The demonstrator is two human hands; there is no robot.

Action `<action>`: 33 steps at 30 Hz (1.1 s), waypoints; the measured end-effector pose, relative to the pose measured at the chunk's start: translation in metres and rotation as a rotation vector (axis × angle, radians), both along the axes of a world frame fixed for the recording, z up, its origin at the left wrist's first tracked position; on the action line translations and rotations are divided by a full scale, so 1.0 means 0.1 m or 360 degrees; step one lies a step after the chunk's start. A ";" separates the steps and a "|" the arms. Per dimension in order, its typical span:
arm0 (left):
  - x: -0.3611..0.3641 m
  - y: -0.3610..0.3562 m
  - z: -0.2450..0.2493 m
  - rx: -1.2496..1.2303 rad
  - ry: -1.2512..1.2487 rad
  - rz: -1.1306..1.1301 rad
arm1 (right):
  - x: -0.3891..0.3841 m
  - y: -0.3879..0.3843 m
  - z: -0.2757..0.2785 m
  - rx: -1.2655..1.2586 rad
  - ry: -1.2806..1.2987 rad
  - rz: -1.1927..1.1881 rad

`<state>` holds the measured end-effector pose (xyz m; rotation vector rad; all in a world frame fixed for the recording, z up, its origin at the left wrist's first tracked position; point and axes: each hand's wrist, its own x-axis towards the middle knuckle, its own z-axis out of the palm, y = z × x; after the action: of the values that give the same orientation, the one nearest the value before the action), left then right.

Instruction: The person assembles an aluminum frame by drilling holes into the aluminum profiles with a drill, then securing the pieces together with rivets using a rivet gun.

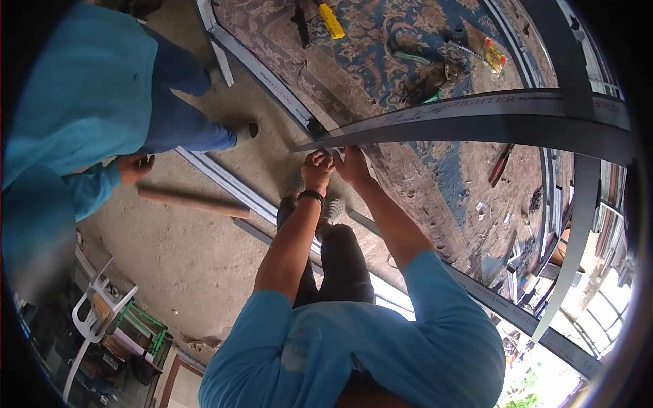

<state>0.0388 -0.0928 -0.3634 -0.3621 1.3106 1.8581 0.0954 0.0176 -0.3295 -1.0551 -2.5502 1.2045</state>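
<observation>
Both hands meet at the near end of a dark aluminium profile [435, 129] that carries a white printed strip. My left hand [317, 171], with a dark band on its wrist, has its fingers curled in just below the profile's end. Close against it, my right hand [351, 166] is pinched at the underside of the same profile. A small whitish bit shows between the fingertips, too small to name. Near the hands, another printed aluminium bar [272, 81] meets the profile at a corner.
A patterned carpet [381, 75] lies inside the frame, with a yellow-handled tool [331, 22], pliers [445, 78] and a red-handled tool [501, 165]. On the left stands another person [88, 88] in a blue shirt. A brown bar [194, 201] and a white plastic chair [92, 316] are nearby.
</observation>
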 end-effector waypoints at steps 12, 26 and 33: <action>-0.03 -0.04 -0.09 0.0088 -0.0027 0.0005 | 0.18 -0.09 0.12 -0.0152 0.0326 0.0013; -1.14 -0.11 2.26 -0.0128 0.1561 -0.0658 | 3.73 -1.77 1.02 -0.0875 -0.0261 -0.1768; -1.09 0.92 4.28 0.0652 0.2021 -0.1553 | 4.00 -1.04 2.62 0.0317 0.0730 -0.1900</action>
<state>-0.0704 -0.0004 0.0644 1.6208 1.3362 1.3041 0.4951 -0.0859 -0.0678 -1.5994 -1.2229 0.6772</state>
